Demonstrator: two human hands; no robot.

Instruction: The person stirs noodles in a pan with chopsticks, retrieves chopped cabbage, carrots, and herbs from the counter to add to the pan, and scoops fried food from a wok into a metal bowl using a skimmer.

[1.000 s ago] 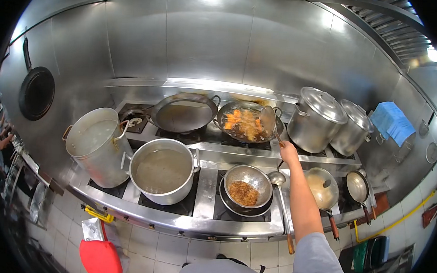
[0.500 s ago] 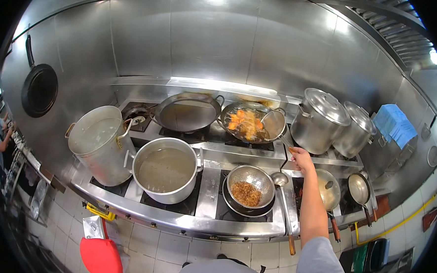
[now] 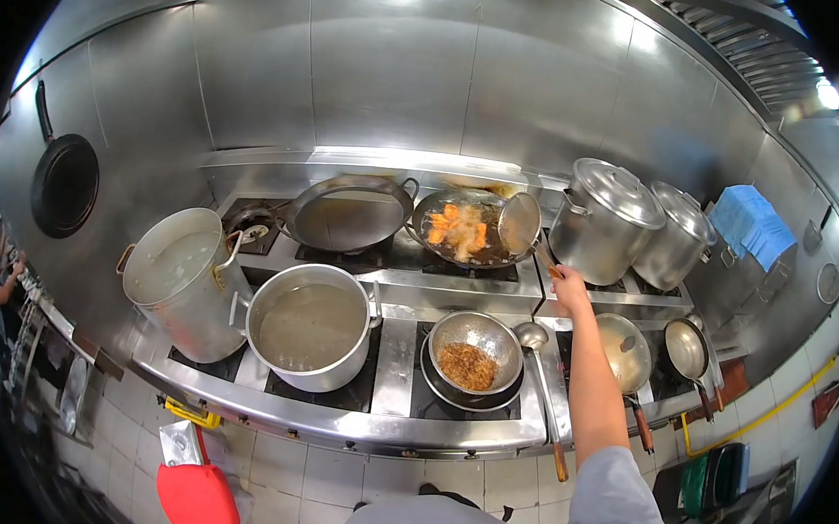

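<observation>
My right hand (image 3: 570,287) is closed round the wooden handle of a mesh skimmer (image 3: 519,222). The skimmer's round head is over the right side of a dark wok (image 3: 423,226) on the back burner. Orange pieces of food (image 3: 458,230) are frying in bubbling oil in that wok, left of the skimmer. Nearer to me, below the hand, a metal strainer bowl (image 3: 463,327) with brown fried bits (image 3: 468,366) sits in a dark pan. A long-handled ladle (image 3: 550,402) lies beside it. My left hand is out of view.
A second wok (image 3: 346,215) stands at back left. Two big pots (image 3: 304,381) (image 3: 144,267) of cloudy liquid occupy the front left. Lidded stockpots (image 3: 596,233) stand right of the frying wok. Saucepans (image 3: 623,353) sit at front right. A red stool seat (image 3: 196,502) is on the floor.
The skimmer has tilted more upright and shifted slightly at the wok's right side, with my right hand still on its handle. The view has swung slightly to the right.
</observation>
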